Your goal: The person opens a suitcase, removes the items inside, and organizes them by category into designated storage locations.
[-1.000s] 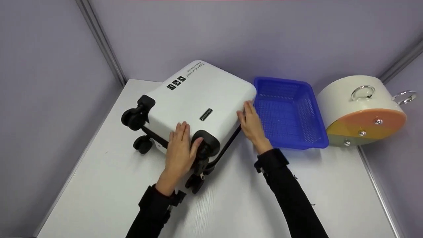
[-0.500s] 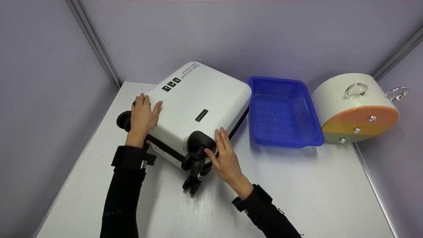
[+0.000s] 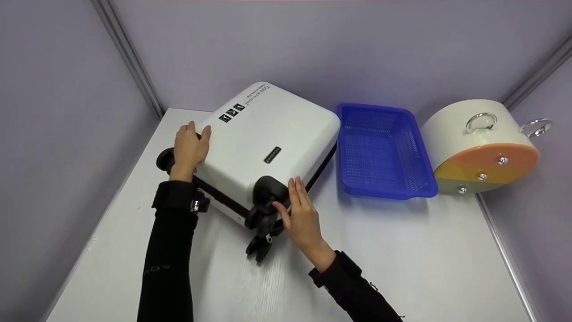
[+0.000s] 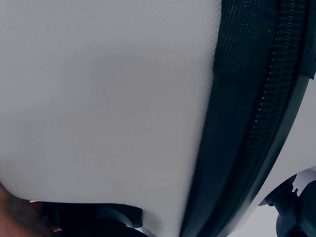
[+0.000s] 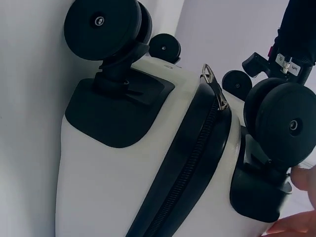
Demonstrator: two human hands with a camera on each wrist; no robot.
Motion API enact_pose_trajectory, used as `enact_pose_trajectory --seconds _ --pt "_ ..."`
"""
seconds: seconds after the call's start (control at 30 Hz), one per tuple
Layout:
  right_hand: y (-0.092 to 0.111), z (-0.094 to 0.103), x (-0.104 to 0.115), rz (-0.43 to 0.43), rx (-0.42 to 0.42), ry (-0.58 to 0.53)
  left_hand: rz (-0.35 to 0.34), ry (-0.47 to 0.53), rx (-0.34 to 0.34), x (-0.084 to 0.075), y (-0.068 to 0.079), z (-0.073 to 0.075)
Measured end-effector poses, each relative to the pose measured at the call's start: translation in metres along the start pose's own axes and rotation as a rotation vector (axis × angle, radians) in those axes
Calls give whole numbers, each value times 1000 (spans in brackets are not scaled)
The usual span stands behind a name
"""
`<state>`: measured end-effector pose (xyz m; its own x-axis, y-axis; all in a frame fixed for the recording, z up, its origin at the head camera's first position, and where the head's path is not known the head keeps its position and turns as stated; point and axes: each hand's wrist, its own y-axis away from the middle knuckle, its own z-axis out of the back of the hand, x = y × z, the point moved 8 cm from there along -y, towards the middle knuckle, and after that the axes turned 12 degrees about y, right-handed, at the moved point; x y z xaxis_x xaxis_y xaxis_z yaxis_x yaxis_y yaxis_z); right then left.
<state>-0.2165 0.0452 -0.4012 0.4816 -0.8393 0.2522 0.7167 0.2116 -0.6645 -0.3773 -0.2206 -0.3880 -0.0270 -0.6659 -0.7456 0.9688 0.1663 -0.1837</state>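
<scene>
Currently, one white suitcase (image 3: 268,129) is being held by the left hand (image 3: 187,150) at the left corner of its wheeled end, and is being touched by the right hand (image 3: 304,221) at the near corner. Left fingers: being bent over the corner, the thumb being laid on the shell. Right fingers: being held straight along the side without gripping, the thumb being spread toward a black caster mount (image 3: 268,192).

Changes: against one second ago, the left hand is being placed at the farther corner instead of beside the near caster, and the right hand is being placed farther from the blue basket (image 3: 389,194). Against half a second ago, the left fingers are being bent more. The suitcase is being kept in nearly the same spot.

Surface and room: one white tabletop (image 3: 384,259), being enclosed by pale violet walls (image 3: 290,40). One cream drawer box (image 3: 464,120), with orange, yellow and green fronts, is being displayed beside the basket.

Edges: the suitcase's right side is being set just beside the basket; whether contact is being made cannot be told. Tabletop is being exposed in front of the basket, and between the suitcase and the left table edge (image 3: 97,230).
</scene>
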Motion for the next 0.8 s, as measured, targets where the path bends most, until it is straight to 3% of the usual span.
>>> enact_pose_trajectory --seconds 0.2,0.4,0.8 --pt "-1 -2 -2 0 51 3 31 -34 -8 1 8 1" --pt "-6 -2 -18 -35 123 -41 76 -98 6 -5 22 4" --pt "-30 1 -80 -135 301 -172 40 -157 17 -23 62 -4"
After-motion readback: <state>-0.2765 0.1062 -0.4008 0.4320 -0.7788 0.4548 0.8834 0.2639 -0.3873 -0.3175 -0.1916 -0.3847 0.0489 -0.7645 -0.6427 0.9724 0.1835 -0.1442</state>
